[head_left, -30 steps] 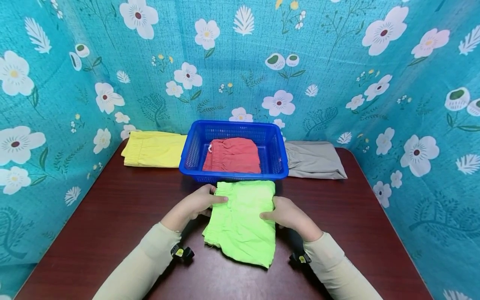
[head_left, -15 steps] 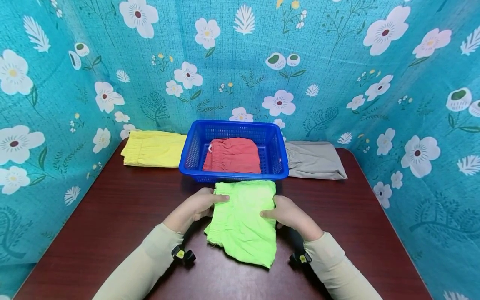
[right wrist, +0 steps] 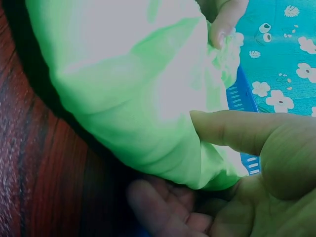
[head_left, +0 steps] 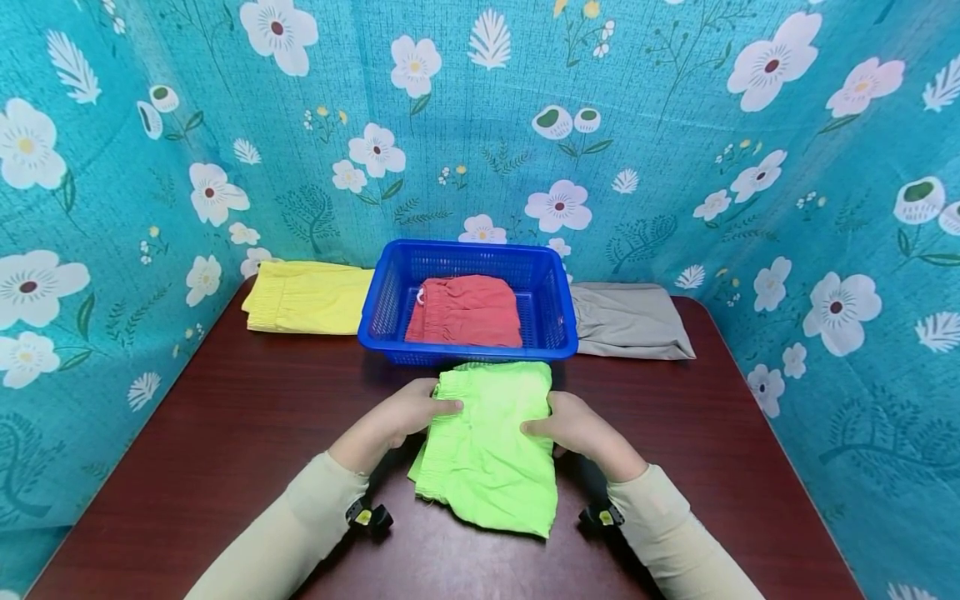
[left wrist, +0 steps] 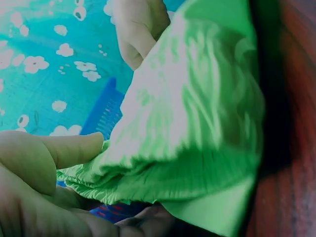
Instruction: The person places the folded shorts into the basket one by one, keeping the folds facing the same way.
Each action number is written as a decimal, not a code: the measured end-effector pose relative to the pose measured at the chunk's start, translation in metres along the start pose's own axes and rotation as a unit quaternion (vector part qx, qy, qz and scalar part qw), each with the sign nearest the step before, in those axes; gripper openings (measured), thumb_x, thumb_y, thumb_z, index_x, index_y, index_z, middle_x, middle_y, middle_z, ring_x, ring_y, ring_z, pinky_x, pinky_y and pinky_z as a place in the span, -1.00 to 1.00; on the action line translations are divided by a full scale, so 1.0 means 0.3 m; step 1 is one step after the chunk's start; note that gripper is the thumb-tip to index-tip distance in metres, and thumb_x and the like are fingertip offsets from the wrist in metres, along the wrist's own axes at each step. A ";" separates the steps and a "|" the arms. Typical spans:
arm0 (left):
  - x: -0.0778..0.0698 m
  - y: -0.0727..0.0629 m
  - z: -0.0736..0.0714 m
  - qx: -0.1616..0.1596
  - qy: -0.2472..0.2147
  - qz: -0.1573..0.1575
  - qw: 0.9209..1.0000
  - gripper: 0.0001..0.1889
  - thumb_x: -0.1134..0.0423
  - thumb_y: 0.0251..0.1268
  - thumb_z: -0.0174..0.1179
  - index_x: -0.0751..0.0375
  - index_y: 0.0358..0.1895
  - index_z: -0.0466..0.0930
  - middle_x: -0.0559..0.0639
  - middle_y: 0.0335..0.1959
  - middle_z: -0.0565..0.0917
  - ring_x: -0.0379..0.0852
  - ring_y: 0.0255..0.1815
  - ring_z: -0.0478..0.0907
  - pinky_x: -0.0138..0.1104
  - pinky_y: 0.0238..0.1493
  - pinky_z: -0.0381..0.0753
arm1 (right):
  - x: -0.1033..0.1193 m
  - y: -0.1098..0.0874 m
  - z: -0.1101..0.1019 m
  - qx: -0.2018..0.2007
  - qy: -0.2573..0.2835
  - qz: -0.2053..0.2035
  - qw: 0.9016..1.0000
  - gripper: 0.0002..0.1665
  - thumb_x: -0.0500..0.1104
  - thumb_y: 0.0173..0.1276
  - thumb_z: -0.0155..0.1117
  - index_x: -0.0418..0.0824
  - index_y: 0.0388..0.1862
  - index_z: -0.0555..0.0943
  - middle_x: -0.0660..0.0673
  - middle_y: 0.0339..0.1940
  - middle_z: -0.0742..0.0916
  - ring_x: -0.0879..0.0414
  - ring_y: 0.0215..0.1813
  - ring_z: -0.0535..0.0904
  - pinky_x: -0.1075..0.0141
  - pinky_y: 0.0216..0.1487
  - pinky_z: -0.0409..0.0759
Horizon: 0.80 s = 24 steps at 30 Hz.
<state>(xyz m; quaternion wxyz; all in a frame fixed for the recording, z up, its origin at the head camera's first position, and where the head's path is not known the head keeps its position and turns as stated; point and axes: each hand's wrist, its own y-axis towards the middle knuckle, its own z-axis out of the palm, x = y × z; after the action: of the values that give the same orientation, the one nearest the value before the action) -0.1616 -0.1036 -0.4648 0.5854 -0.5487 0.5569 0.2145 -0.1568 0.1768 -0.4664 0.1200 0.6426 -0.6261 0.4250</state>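
Observation:
Folded lime-green shorts [head_left: 495,450] with a gathered elastic waistband are held between both hands, just in front of a blue basket [head_left: 468,352]. My left hand [head_left: 405,414] grips the waistband side, thumb on top and fingers beneath. On the opposite side my right hand [head_left: 581,429] pinches the folded edge the same way; in the right wrist view its thumb [right wrist: 229,129] lies on the cloth and its fingers curl under. The left wrist view shows the gathered waistband [left wrist: 148,173] close up. Inside the basket lie folded red shorts [head_left: 468,312].
Folded yellow shorts [head_left: 311,298] lie left of the basket, a folded grey garment [head_left: 630,321] right of it. The dark red-brown table [head_left: 225,442] ends at a floral turquoise curtain [head_left: 465,125] behind and on both sides.
The left hand has shifted slightly to the right with the waistband edge, and the lower edge of the green shorts has swung a little right. The right hand stays nearly in place.

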 end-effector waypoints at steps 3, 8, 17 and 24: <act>-0.005 -0.003 0.000 0.025 -0.044 0.003 0.999 -0.59 0.20 0.53 0.18 0.31 0.31 0.49 0.12 0.06 0.68 -0.07 -0.06 0.66 -0.13 0.00 0.69 | 0.000 0.000 0.001 0.000 0.000 -0.001 1.000 -0.62 -0.07 0.28 0.50 -0.25 -0.25 0.48 -0.12 -0.38 0.53 -0.02 -0.44 0.61 0.09 -0.47 0.69; 0.010 0.010 -0.004 0.033 -0.077 -0.029 0.996 -0.57 0.23 0.52 0.19 0.33 0.33 0.45 0.13 0.10 0.65 -0.05 -0.02 0.66 -0.03 0.05 0.69 | -0.008 0.002 0.008 0.006 0.000 -0.008 1.000 -0.64 -0.07 0.29 0.50 -0.23 -0.25 0.50 -0.10 -0.40 0.54 0.01 -0.44 0.58 0.11 -0.47 0.68; 0.020 0.022 -0.025 0.025 -0.095 -0.028 0.995 -0.63 0.19 0.55 0.17 0.30 0.26 0.50 0.13 0.02 0.70 -0.04 -0.07 0.70 -0.02 -0.02 0.71 | -0.013 0.015 0.014 0.003 0.038 -0.025 0.999 -0.69 -0.14 0.29 0.46 -0.25 -0.18 0.52 -0.10 -0.37 0.55 0.05 -0.44 0.51 0.14 -0.47 0.63; 0.011 0.003 -0.055 0.081 -0.054 -0.003 0.995 -0.39 0.39 0.37 0.32 0.22 0.44 0.32 0.07 0.21 0.63 -0.01 0.14 0.63 -0.04 0.09 0.69 | -0.010 0.019 0.012 0.031 0.092 -0.023 0.995 -0.63 -0.17 0.36 0.41 -0.26 0.05 0.53 -0.13 -0.21 0.63 0.06 -0.32 0.59 0.10 -0.44 0.67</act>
<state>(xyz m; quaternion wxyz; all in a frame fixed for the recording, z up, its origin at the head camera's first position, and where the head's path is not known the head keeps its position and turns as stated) -0.1682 -0.1190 -0.4642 0.6578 -0.4889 0.5381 0.1967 -0.1602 0.1754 -0.4729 0.1669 0.6184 -0.5840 0.4986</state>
